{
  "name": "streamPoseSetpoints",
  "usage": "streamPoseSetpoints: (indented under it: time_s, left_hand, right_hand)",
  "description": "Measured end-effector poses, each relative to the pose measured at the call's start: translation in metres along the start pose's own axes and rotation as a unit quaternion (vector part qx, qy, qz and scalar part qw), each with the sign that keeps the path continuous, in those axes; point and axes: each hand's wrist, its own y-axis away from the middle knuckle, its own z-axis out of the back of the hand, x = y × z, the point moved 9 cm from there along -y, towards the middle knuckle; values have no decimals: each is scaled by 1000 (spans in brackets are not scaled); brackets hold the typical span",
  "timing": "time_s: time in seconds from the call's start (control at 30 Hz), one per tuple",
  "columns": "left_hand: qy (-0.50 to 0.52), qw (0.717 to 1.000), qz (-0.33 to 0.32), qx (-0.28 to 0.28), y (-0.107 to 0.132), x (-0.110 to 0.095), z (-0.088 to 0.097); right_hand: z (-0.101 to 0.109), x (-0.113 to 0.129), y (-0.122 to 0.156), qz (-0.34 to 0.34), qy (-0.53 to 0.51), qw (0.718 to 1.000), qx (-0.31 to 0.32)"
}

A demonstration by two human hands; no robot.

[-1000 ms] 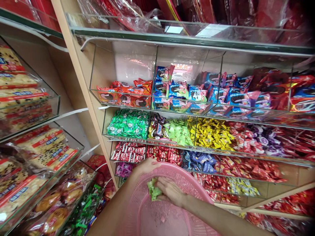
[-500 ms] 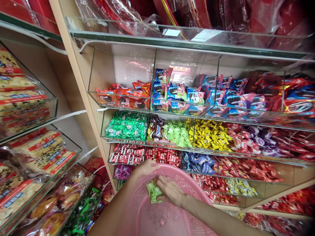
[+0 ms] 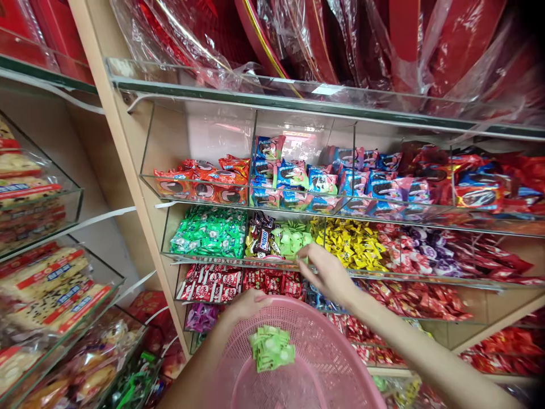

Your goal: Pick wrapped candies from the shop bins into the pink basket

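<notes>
A pink plastic basket (image 3: 327, 318) with perforated sides hangs below the shelves, tilted toward me. My left hand (image 3: 249, 304) grips its far left rim. Against the inner wall of the basket shows a cluster of light green wrapped candies (image 3: 272, 347). My right hand (image 3: 326, 272) is raised over the basket's far rim, in front of the shelf bin of matching light green candies (image 3: 292, 236). Its fingers are bent and apart, and I see nothing in them. Dark Snickers bars (image 3: 263, 238) lie left of those candies, yellow wrapped candies (image 3: 353, 241) to their right.
Glass shelf edges (image 3: 272, 264) run across in front of the bins. Green packets (image 3: 208, 233) fill the bin at left; orange cake packs (image 3: 200, 182) sit above. A wooden upright (image 3: 123, 170) divides off the side shelves of flat crackers (image 3: 51, 278). Red wrapped goods (image 3: 340, 40) stand on top.
My right hand has left the basket and moved up and right to the bins. The light green candies it was at are now in the basket apart from it. My left hand keeps the rim.
</notes>
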Motion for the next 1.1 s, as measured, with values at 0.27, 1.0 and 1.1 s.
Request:
streamPoseSetpoints:
  time_s: [0.27,1.0,1.1]
  left_hand:
    - [-2,999,-48,2,3,-4,1]
    - [-29,998,-64,3,4,-17,5]
    - [-35,997,-64,-1,2,-15,5]
  right_hand:
    - [-9,-81,-20,-119,100,961,227]
    - [-34,-77,-26,-216,227,848,427]
    - [-37,-77,-25,-220,267,850,397]
